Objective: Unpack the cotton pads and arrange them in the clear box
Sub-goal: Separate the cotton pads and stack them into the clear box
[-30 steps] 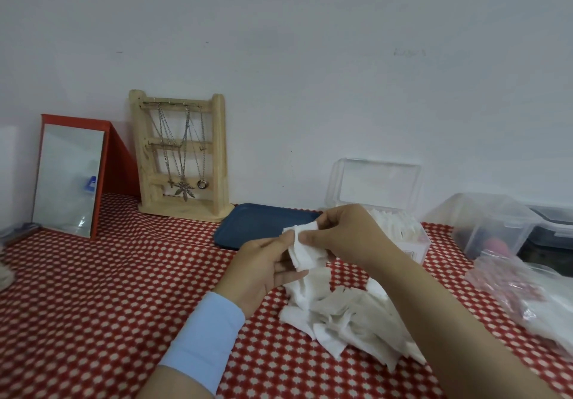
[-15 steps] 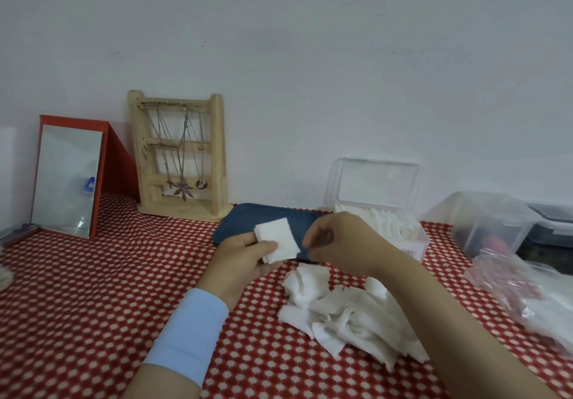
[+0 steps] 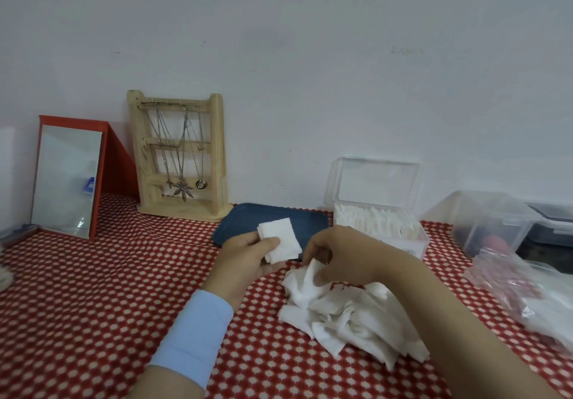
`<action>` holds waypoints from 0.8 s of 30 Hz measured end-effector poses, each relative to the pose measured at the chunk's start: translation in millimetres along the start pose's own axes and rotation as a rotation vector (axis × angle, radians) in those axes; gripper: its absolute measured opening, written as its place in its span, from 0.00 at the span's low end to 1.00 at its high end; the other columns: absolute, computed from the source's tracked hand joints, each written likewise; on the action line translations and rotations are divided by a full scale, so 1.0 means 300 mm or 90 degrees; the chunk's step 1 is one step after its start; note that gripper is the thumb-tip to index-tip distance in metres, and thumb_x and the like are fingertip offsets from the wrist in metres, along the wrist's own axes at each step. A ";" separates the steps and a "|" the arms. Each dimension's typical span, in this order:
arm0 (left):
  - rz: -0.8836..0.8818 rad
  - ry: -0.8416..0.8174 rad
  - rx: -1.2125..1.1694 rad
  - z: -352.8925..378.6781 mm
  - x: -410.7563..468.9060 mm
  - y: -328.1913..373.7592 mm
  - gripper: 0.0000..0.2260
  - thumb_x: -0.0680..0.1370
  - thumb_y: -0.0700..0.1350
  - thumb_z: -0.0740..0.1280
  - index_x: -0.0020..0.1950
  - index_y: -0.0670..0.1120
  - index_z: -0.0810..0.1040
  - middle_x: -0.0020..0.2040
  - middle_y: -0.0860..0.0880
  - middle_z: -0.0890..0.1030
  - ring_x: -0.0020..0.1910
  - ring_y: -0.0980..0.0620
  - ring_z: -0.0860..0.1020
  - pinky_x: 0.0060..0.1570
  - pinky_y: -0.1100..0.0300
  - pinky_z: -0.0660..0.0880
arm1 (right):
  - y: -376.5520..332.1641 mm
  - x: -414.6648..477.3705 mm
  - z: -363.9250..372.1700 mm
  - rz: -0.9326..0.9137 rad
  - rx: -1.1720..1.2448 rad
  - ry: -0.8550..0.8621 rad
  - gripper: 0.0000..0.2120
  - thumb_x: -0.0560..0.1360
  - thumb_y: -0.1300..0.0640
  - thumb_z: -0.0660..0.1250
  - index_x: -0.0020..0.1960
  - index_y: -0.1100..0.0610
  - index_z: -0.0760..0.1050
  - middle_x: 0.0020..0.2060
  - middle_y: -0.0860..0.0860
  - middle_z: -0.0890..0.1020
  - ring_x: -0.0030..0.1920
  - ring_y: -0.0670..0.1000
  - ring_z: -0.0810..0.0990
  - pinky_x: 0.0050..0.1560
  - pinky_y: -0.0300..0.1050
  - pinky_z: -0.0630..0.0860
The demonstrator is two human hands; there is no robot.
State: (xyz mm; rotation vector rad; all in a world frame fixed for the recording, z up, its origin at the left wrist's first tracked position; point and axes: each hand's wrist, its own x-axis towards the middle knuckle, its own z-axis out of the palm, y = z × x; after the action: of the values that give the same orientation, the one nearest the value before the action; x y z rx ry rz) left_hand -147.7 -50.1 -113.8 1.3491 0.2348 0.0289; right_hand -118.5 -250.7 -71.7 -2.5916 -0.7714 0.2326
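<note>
While the left hand (image 3: pixel 248 256) grips a stack (image 3: pixel 280 240) and the right hand (image 3: pixel 344 256) pinches a pad (image 3: pixel 310 276) off the pile (image 3: pixel 356 318) mid-surface, limp pads could cling together, skewing rows in the back-edge box (image 3: pixel 415 243).

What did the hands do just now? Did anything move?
The right hand moved down from the left hand to the loose pile and pinches a pad there. The left hand still holds its small stack of pads. The clear box stayed put.
</note>
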 end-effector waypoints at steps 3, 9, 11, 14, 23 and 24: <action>-0.016 0.017 -0.019 0.008 0.000 0.004 0.09 0.81 0.41 0.68 0.58 0.39 0.82 0.54 0.39 0.85 0.56 0.42 0.84 0.51 0.50 0.83 | 0.005 -0.014 -0.043 0.000 0.095 0.017 0.06 0.70 0.56 0.78 0.44 0.47 0.85 0.37 0.43 0.82 0.37 0.39 0.78 0.40 0.34 0.74; 0.012 0.018 0.022 0.020 -0.011 -0.002 0.08 0.81 0.41 0.68 0.54 0.38 0.84 0.53 0.40 0.86 0.55 0.44 0.84 0.48 0.52 0.84 | 0.002 -0.043 -0.109 0.025 0.377 0.082 0.06 0.71 0.62 0.78 0.48 0.60 0.85 0.34 0.55 0.83 0.31 0.48 0.79 0.34 0.39 0.78; 0.012 0.020 0.025 0.024 -0.013 -0.006 0.08 0.81 0.41 0.69 0.56 0.40 0.84 0.53 0.41 0.86 0.55 0.44 0.84 0.47 0.53 0.84 | 0.002 -0.043 -0.110 0.052 0.420 0.095 0.06 0.72 0.61 0.78 0.47 0.61 0.85 0.38 0.58 0.85 0.34 0.50 0.80 0.36 0.42 0.79; 0.016 0.028 0.026 0.030 -0.011 -0.003 0.08 0.80 0.42 0.69 0.56 0.40 0.84 0.54 0.42 0.86 0.56 0.43 0.84 0.49 0.51 0.84 | -0.006 -0.043 -0.110 0.062 0.471 0.080 0.05 0.73 0.60 0.77 0.48 0.60 0.85 0.43 0.63 0.85 0.38 0.54 0.80 0.34 0.43 0.77; 0.124 0.134 0.173 0.029 -0.033 0.003 0.15 0.81 0.45 0.68 0.40 0.35 0.82 0.35 0.44 0.82 0.37 0.49 0.78 0.39 0.55 0.72 | -0.032 -0.041 -0.095 0.176 0.244 0.051 0.04 0.76 0.57 0.74 0.50 0.57 0.82 0.36 0.52 0.84 0.32 0.48 0.81 0.30 0.40 0.78; 0.147 0.171 0.193 0.021 -0.030 0.009 0.16 0.81 0.45 0.68 0.42 0.33 0.82 0.36 0.41 0.82 0.37 0.49 0.77 0.39 0.54 0.71 | -0.032 -0.049 -0.105 0.183 0.213 0.036 0.04 0.76 0.58 0.73 0.50 0.57 0.83 0.35 0.52 0.84 0.31 0.48 0.80 0.29 0.39 0.77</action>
State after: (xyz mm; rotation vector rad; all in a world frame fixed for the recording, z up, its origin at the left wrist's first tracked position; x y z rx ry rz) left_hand -155.2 -57.1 -108.7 1.6702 0.3178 0.3833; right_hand -126.7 -262.6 -38.7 -2.3667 -0.3044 0.3411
